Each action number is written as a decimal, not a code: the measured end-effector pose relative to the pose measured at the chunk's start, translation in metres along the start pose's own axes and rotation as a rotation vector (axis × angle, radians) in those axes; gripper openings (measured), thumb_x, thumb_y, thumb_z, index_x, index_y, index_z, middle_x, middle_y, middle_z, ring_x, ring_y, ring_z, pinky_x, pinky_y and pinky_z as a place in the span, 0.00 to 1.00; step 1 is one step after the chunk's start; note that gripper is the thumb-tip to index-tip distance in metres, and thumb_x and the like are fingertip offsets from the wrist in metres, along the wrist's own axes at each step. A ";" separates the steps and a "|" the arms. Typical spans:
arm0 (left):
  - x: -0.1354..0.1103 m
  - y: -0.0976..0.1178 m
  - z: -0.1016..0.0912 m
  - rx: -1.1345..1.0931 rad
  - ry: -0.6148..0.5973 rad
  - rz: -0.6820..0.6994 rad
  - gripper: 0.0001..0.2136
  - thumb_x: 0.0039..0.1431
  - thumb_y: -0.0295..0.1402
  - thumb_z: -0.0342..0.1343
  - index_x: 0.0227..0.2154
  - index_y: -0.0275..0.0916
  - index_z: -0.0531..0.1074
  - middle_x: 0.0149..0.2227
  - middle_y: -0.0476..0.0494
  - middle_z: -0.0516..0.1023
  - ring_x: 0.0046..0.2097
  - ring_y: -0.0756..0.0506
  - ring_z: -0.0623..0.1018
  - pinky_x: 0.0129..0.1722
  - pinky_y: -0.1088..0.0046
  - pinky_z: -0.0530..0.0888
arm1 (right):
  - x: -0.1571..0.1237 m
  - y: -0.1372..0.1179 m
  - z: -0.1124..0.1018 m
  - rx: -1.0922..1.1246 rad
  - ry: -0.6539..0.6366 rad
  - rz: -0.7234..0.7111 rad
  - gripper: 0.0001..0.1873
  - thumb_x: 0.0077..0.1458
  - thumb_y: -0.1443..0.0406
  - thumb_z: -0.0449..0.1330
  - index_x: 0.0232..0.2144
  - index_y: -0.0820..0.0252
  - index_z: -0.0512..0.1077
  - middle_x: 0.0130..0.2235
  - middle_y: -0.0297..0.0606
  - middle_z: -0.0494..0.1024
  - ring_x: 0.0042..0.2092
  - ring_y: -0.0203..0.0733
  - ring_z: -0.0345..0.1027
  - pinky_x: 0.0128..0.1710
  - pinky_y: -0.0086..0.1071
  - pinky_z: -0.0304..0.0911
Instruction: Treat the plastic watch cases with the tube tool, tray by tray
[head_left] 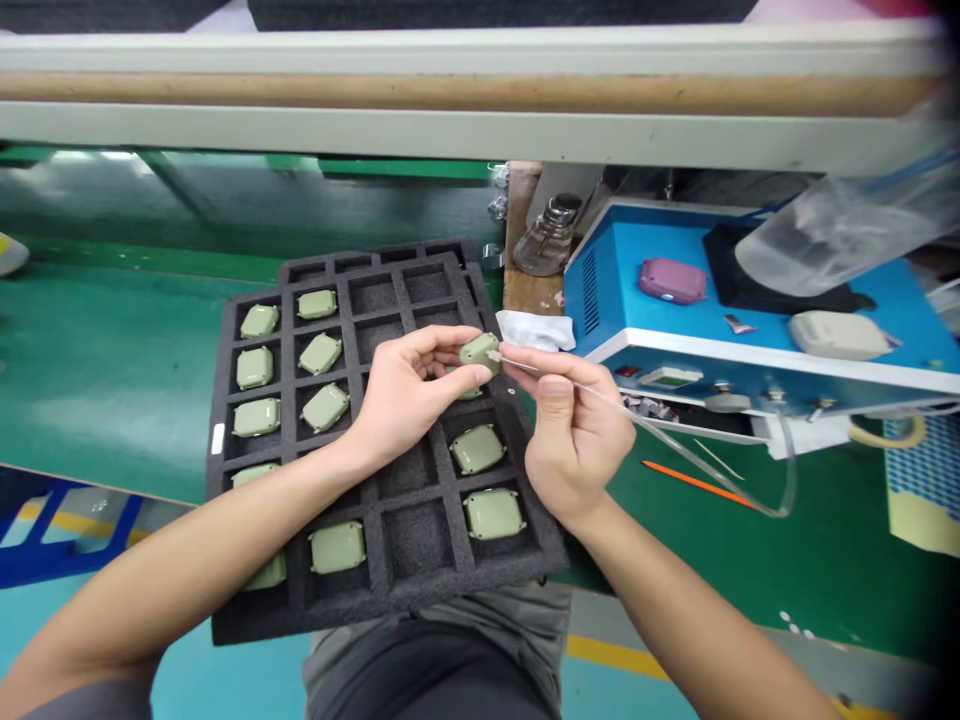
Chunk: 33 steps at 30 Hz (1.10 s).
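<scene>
My left hand (pixel 409 385) pinches a light green watch case (pixel 478 349) between thumb and fingers, above the black foam tray (pixel 409 597). My right hand (pixel 574 430) is closed round the end of a thin clear tube (pixel 694 458), whose slim, pale tip (pixel 495 355) meets or nearly meets the right side of that case. More green watch cases lie in the tray's compartments, such as one (pixel 337 547) at the front and another (pixel 495 513) at the right. My left forearm hides part of the tray's left columns.
Right of the tray stands a blue machine (pixel 630 260) bearing a purple watch case (pixel 673 280), a white watch case (pixel 838 335) and a clear plastic container (pixel 825 235). Behind are a glass bottle (pixel 544 240) and white cloth (pixel 536 330). An orange stick (pixel 701 484) lies on the green bench. A shelf edge (pixel 450 130) crosses above.
</scene>
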<state>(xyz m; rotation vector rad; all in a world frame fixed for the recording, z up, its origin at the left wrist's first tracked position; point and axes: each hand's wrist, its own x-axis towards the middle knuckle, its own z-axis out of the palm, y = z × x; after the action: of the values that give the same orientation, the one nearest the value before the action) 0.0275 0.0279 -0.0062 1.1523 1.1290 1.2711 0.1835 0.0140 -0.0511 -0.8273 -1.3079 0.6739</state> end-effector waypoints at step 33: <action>0.000 -0.002 0.001 0.038 -0.009 0.019 0.17 0.46 0.30 0.74 0.41 0.35 0.82 0.39 0.42 0.85 0.40 0.45 0.81 0.45 0.66 0.79 | 0.000 -0.001 0.002 0.000 0.022 -0.002 0.11 0.71 0.63 0.56 0.48 0.55 0.78 0.47 0.40 0.84 0.50 0.45 0.81 0.51 0.42 0.82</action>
<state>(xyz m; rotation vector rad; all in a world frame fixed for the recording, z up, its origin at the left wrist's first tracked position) 0.0283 0.0281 -0.0086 1.1977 1.1424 1.2627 0.1816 0.0140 -0.0502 -0.8308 -1.2886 0.6612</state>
